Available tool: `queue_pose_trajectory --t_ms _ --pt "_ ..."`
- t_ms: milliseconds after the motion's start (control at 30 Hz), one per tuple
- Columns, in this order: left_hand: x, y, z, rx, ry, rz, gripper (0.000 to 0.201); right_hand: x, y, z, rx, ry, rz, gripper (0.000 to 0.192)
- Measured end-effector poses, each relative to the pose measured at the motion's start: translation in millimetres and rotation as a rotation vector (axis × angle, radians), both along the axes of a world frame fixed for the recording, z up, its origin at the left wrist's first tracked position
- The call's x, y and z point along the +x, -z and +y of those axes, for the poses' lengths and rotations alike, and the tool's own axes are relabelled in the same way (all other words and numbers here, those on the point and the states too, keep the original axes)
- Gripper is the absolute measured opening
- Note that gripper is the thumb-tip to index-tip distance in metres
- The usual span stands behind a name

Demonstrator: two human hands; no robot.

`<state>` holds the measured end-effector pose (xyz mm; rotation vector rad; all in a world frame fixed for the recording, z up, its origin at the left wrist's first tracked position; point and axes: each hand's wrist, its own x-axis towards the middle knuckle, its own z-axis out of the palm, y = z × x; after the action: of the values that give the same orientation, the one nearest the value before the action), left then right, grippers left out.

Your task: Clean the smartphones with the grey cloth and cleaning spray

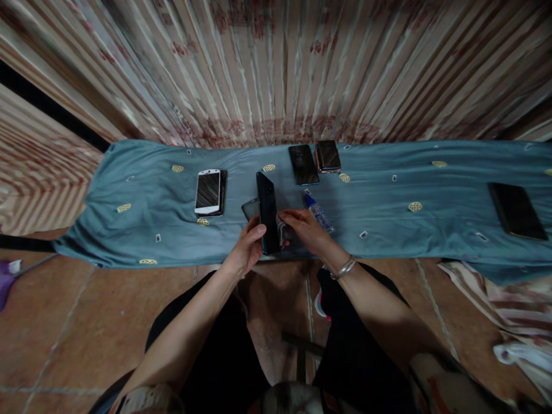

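Patterned sleeves (149,399) lie nearest; beyond, the left hand (248,246) clamps a dark phone (268,213) tilted up, seemingly giving the right hand (307,229), pinching grey cloth (283,232) (I think), room beside it.

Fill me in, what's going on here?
A person's left hand holds a dark phone tilted up over the blue sheet, while the right hand pinches what looks like a grey cloth by its edge. A blue bottle lies just beyond the right hand. A white phone lies to the left, and a cracked phone lies beside a small stack.
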<state>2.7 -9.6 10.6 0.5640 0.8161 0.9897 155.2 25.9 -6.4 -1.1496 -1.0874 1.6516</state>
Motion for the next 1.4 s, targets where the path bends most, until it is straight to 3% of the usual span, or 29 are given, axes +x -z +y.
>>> queue_pose_trajectory --t_ms 200,500,833,1200,1400 --pt "-5 1.0 3 0.017 0.066 -0.014 0.075 -5 -4.6 -6 -0.075 -0.075 0.069 0.037" --pt "-10 14.6 -3 0.016 0.124 -0.009 0.073 3 0.6 -3 -0.028 -0.085 -0.056 0.030" --pt "-8 7.6 -6 -0.047 0.146 -0.119 0.070 7 -0.3 2 0.064 -0.077 -0.126 0.023" --pt "-15 2.7 5 -0.030 -0.063 -0.092 0.062 9 -2.7 1 0.128 -0.119 -0.137 0.027" --pt "-20 -1.1 7 0.005 -0.095 -0.053 0.061 14 -5.5 -2 0.231 -0.153 -0.249 0.038"
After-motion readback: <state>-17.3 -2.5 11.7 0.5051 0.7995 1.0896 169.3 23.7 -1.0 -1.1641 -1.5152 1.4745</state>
